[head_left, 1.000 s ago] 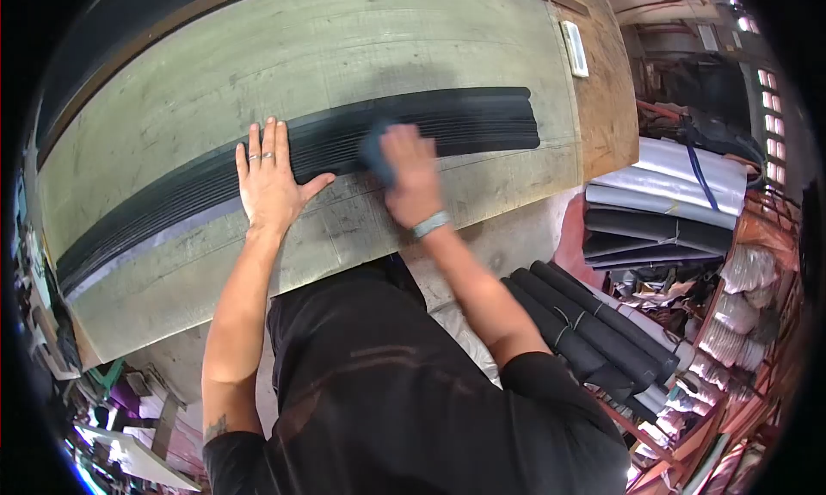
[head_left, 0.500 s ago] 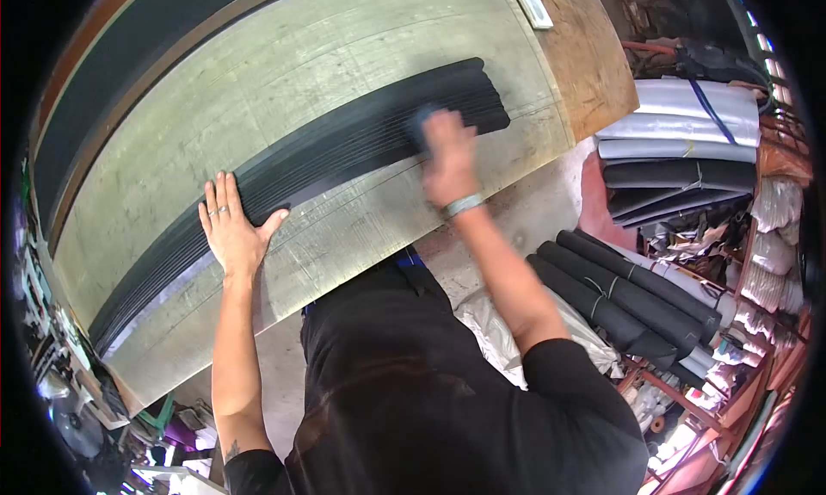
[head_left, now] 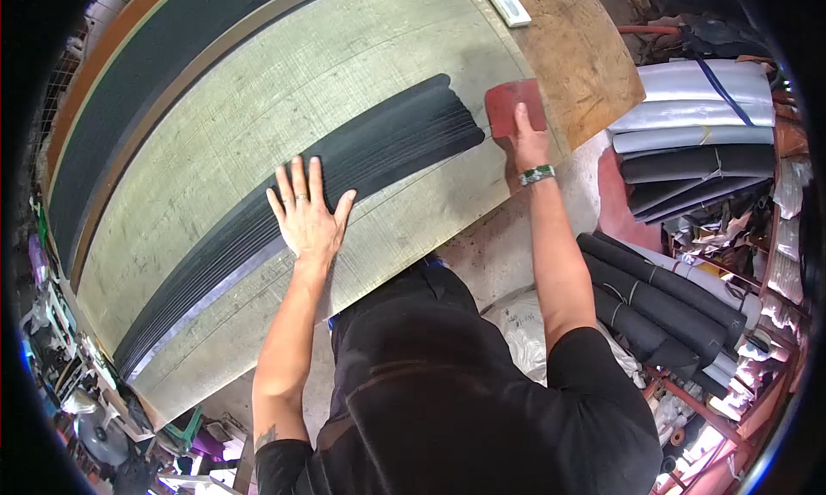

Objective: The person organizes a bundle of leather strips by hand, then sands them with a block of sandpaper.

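Long black strips [head_left: 387,133] lie overlapped in a layered band across the pale worktable [head_left: 249,116], their edges showing as fine parallel lines. My left hand [head_left: 311,224] rests flat on the middle of the band with its fingers spread. Just past the band's right end, my right hand [head_left: 527,142] grips a red square sheet [head_left: 508,99], thumb on top and fingers hidden beneath. The sheet is apart from the strips in this view. A patterned band [head_left: 537,175] circles my right wrist.
A black panel [head_left: 129,108] with a brown edge curves along the table's far left. A white bar [head_left: 506,3] lies by the wooden board [head_left: 576,47] at the right end. Black rolls [head_left: 662,306] and stacked silvery rolls [head_left: 697,103] stand right of the table.
My right hand has swept right, off the strips and past their end, with the red sheet now facing up. My left hand has moved right along the band.
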`<state>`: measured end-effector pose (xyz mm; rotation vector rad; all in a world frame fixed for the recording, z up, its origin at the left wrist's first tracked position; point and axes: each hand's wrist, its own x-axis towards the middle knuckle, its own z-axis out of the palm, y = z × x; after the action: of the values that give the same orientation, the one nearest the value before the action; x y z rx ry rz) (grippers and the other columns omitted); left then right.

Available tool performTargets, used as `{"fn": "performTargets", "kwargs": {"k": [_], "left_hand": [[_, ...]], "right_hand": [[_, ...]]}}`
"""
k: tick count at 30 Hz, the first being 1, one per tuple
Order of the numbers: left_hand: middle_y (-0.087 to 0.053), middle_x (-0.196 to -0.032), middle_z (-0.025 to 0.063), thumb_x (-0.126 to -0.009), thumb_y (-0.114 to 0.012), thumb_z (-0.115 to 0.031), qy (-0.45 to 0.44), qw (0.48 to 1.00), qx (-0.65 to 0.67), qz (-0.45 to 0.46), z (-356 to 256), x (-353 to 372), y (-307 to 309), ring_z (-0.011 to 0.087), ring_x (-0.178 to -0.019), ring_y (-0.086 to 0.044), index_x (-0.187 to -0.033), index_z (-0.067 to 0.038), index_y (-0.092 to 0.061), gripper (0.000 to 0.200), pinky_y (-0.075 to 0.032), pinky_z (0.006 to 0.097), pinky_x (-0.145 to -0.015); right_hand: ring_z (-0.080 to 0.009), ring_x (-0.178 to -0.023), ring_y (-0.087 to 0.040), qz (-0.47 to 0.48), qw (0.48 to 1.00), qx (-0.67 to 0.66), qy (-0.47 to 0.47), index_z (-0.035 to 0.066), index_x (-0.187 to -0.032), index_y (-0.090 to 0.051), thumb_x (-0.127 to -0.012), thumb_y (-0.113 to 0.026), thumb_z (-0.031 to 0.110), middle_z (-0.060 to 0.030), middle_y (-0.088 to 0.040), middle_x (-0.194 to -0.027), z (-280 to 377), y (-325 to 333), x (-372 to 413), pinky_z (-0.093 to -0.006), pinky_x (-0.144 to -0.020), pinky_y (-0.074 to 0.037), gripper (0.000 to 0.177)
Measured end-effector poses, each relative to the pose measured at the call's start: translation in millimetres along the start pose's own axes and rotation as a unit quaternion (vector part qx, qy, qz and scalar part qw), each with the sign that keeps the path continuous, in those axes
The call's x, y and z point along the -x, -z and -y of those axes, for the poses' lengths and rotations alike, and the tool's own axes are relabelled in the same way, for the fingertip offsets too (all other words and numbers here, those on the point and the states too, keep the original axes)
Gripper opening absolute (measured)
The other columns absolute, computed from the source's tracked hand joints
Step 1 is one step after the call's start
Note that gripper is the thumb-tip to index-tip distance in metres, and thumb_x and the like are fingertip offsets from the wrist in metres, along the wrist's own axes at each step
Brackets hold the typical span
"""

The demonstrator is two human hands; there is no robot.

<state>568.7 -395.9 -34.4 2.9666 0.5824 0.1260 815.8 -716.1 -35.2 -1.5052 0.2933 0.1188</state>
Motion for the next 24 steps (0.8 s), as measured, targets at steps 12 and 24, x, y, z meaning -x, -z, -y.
{"fn": "performTargets", "kwargs": {"k": [12,24], "left_hand": [[-0.042,-0.166,0.0151,-0.097,-0.058,-0.068,0.050,0.999,0.008,0.000,20.5,-68.6,8.2,0.0344,-0.157,-0.032,-0.159,-0.009,-0.043,0.087,-0.018,0.0539,-0.130],[-0.056,-0.133,0.0220,-0.070,-0.079,-0.078,-0.053,0.993,0.095,-0.042,-49.8,-131.0,3.6,0.0383,-0.124,-0.053,-0.149,0.002,-0.051,0.116,-0.043,0.0499,-0.109]], "right_hand": [[-0.0102,-0.080,-0.062,0.047,0.975,0.217,-0.006,0.005,-0.112,-0.076,-0.096,-0.076,0.051,0.0014,-0.071,-0.095,-18.4,-43.4,-99.9,-0.0304,-0.071,-0.051,0.049],[-0.0137,-0.075,-0.058,0.102,0.967,0.218,-0.085,0.000,-0.104,-0.075,-0.095,-0.074,0.055,-0.0020,-0.067,-0.088,10.2,-83.0,-77.5,-0.0339,-0.073,-0.050,0.056]]}}
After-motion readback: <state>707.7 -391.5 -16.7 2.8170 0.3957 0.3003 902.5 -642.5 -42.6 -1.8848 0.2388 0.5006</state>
